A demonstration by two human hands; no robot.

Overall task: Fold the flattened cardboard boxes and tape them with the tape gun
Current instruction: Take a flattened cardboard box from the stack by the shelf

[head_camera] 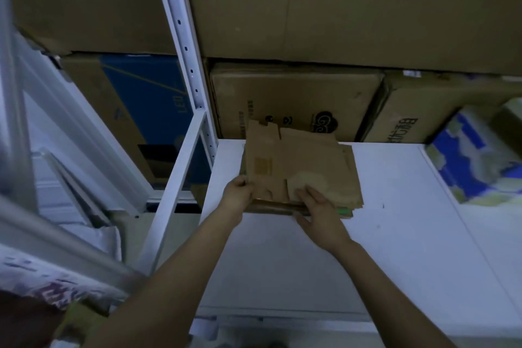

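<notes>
Forearms: both bare arms are reaching up from the bottom of the view toward a shelf.
Left hand (pixel 236 192): its grip is closing on the near left edge of the stack of flattened boxes (pixel 299 167), fingers curling at the edge.
Right hand (pixel 317 207): it is lying open and flat, palm down on the top sheet at the stack's near right corner, gripping nothing.
Stack position: the flattened boxes are sitting on the white shelf (pixel 395 234), toward its back left, just in front of the stored cartons (pixel 293 102).
Step in hand: this looks like picking one flat box off the pile, an early point in the task, since nothing is folded yet.
Doing it well: pinching only the top sheet with the left hand while the right is pressing the rest down should be keeping the pile from sliding; lifting the near edge first would help it separate cleanly.
Tape gun: none is showing in this view.
Surface: the shelf is looking smooth and white, so cardboard may be slipping easily on it.
Room: a dim storeroom, with a white metal upright (pixel 180 37) and big cartons filling the shelves behind and above.
</notes>
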